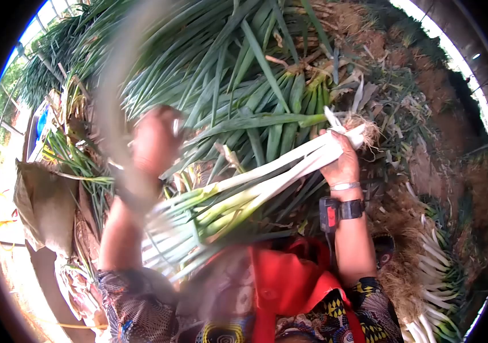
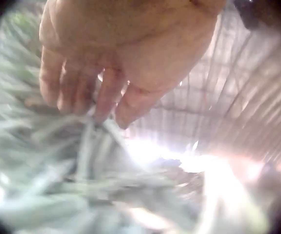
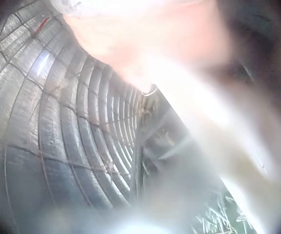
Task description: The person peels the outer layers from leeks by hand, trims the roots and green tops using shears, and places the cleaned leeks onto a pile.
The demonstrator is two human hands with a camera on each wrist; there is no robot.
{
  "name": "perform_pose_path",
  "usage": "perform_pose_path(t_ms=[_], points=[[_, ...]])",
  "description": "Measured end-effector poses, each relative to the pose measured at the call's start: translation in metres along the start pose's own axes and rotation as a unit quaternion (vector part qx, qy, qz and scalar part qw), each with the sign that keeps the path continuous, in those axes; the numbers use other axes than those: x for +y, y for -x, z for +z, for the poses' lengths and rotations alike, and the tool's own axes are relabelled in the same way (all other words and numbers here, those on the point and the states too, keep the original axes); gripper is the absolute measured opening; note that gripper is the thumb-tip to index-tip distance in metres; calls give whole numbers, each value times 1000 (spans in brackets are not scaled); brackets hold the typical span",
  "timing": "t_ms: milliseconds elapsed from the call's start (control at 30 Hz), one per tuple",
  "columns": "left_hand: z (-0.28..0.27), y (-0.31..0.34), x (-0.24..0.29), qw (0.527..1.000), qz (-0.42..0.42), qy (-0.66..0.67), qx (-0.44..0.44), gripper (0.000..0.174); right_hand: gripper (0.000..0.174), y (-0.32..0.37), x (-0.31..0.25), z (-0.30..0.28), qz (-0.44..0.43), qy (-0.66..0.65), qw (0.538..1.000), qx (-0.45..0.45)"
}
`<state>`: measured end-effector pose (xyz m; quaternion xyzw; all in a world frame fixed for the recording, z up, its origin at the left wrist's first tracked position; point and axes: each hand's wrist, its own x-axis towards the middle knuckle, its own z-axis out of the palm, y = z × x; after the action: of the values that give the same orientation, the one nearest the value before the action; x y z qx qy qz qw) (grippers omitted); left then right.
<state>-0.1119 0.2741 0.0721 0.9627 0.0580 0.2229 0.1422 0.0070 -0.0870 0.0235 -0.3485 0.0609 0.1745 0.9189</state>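
Note:
In the head view my right hand grips a bunch of green onions by the white stems, just below the bearded roots. The stems slant down to the left, and their green tops spread over my lap. In the right wrist view this hand is washed out, with pale stems running down from it. My left hand, blurred, is raised away from the bunch over the heaped leaves. The left wrist view shows its fingers pointing downward, loosely bent, with blurred leaves right behind the fingertips.
A big heap of green onions lies in front. Trimmed onions with roots are stacked at the right, beside soil and scraps. A brown sack stands on the left. Ribbed sheeting curves overhead.

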Motion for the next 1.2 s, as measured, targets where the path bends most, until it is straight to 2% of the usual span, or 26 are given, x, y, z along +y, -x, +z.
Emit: perform_pose_path(t_ms=[100, 167, 233, 267, 367, 400, 433, 500, 533, 567, 600, 667, 700, 733, 800, 833, 867, 900, 967, 1000, 1033, 1067, 1100, 1133, 1167, 1200], points=[[25, 12, 92, 958, 26, 260, -115, 43, 26, 11, -5, 31, -17, 6, 998, -60], [51, 24, 127, 942, 129, 291, -109, 57, 26, 27, -14, 56, -14, 44, 995, -89], [49, 29, 154, 931, 75, 282, -219, 66, 29, 38, -19, 65, -32, 126, 989, -75], [44, 26, 161, 916, 16, 284, -283, 61, 33, 38, -22, 61, -49, 161, 982, -85], [40, 7, 147, 868, -22, 339, -362, 59, 35, 41, -47, 40, 30, 337, 938, -76], [46, 5, 137, 863, -19, 336, -376, 56, 35, 55, -62, 58, 11, 484, 873, -57], [49, 3, 130, 859, -19, 346, -377, 57, 29, 56, -74, 55, -113, 646, 753, -51], [52, 1, 124, 849, -18, 365, -381, 58, 22, 48, -89, 37, -398, 651, 646, -14], [47, -1, 126, 839, -14, 380, -390, 62, 23, 64, -87, 65, -421, 662, 619, 41], [43, -2, 130, 834, -13, 379, -401, 63, 33, 79, -87, 87, -501, 748, 434, -40], [40, -4, 135, 829, -12, 377, -413, 65, 38, 92, -77, 107, -496, 794, 332, -113], [32, -5, 146, 810, 13, 400, -430, 70, 45, 96, -55, 112, -487, 828, 171, -218], [26, -6, 152, 796, 6, 406, -448, 70, 48, 90, -45, 107, -489, 826, 115, -255], [21, -6, 158, 777, 22, 422, -466, 71, 44, 84, -41, 107, -490, 827, 84, -262], [31, -1, 151, 729, 28, 503, -464, 69, 26, 69, -49, 111, -519, 800, 64, -295], [36, -4, 149, 722, 55, 516, -458, 67, 19, 64, -57, 111, -518, 797, 51, -306], [35, -4, 144, 708, 67, 510, -484, 66, 12, 54, -68, 113, -541, 773, 64, -324], [28, -5, 139, 693, 80, 503, -510, 66, 13, 50, -85, 116, -500, 803, 46, -320], [25, -6, 112, 711, 100, 414, -559, 75, 12, 37, -131, 118, -511, 808, 71, -285], [25, -3, 90, 632, 39, 521, -573, 81, 13, 32, -158, 112, -500, 832, 47, -235], [4, -9, 78, 667, 53, 478, -569, 83, 15, 35, -190, 112, -530, 817, 40, -223], [-3, -5, 57, 637, 8, 489, -596, 79, 21, 35, -223, 106, -571, 798, 44, -185], [-23, -2, 40, 747, 14, 369, -554, 71, 28, 44, -262, 102, -558, 819, 34, -129], [12, 19, -9, 767, -83, 424, -473, 59, 29, 58, -293, 100, -549, 834, -3, -60], [10, 21, -40, 763, -135, 435, -458, 51, 25, 72, -324, 96, -497, 867, -24, 12], [18, 32, -73, 810, -50, 449, -373, 45, 22, 83, -353, 90, -483, 872, -32, 79]])
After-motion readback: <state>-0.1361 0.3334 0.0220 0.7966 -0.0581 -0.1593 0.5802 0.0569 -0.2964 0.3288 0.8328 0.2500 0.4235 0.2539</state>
